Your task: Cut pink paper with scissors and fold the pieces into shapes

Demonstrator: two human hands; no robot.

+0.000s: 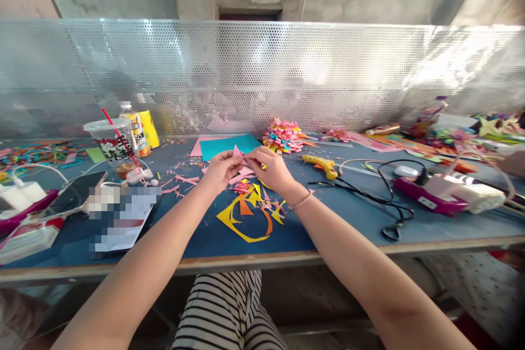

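Observation:
Both of my hands meet above the middle of the blue table. My left hand (223, 169) pinches a small pink piece of paper (237, 151), whose pointed tip sticks up past the fingers. Close against it, my right hand (268, 167) has its fingertips closed at the same paper's right side; the exact grip is partly hidden. Under the hands lie yellow paper scraps (229, 217), an orange strip (245, 206) and small pink cuttings (243, 187). Just behind them rests a teal sheet (217, 146) over a pink sheet (195, 147).
A pile of curled pink paper pieces (283, 135) stands behind my right hand. Rightward lie a yellow glue gun (322, 165), black cables (369, 197) and a magenta power strip (430, 198). On the left are a plastic cup (110, 142), a bottle (137, 131) and a phone (76, 194). A perforated metal screen (246, 65) stands behind.

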